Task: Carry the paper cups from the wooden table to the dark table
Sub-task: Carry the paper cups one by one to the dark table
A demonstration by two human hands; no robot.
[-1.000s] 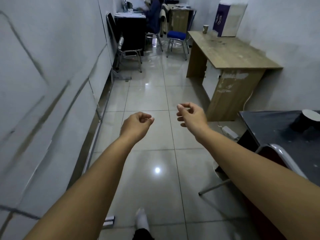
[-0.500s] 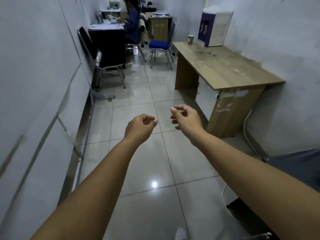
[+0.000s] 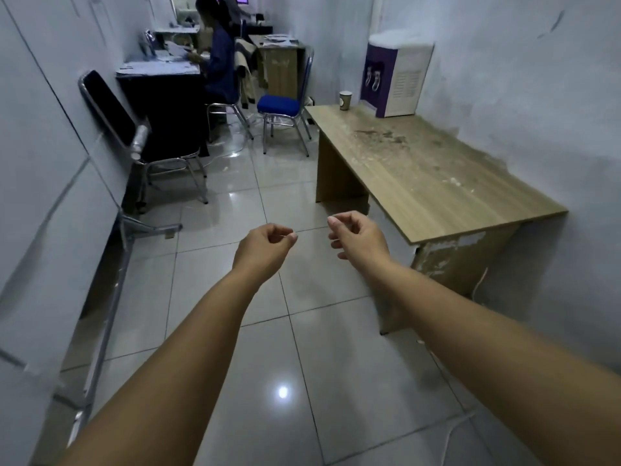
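Closer now: wooden table (image 3: 437,176), paper cup (image 3: 345,100) | left hand (image 3: 265,245), right hand (image 3: 358,235) outstretched, grip loosely curled, empty

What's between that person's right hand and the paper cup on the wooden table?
Head view: between the right hand and the paper cup lie glossy floor tiles and the wooden table's bare, scuffed top.

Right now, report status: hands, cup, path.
Left hand and right hand empty, fingers loosely curled. Brown paper cup upright at far end of light wooden table, beside purple-and-white dispenser. Tiled floor ahead unobstructed.
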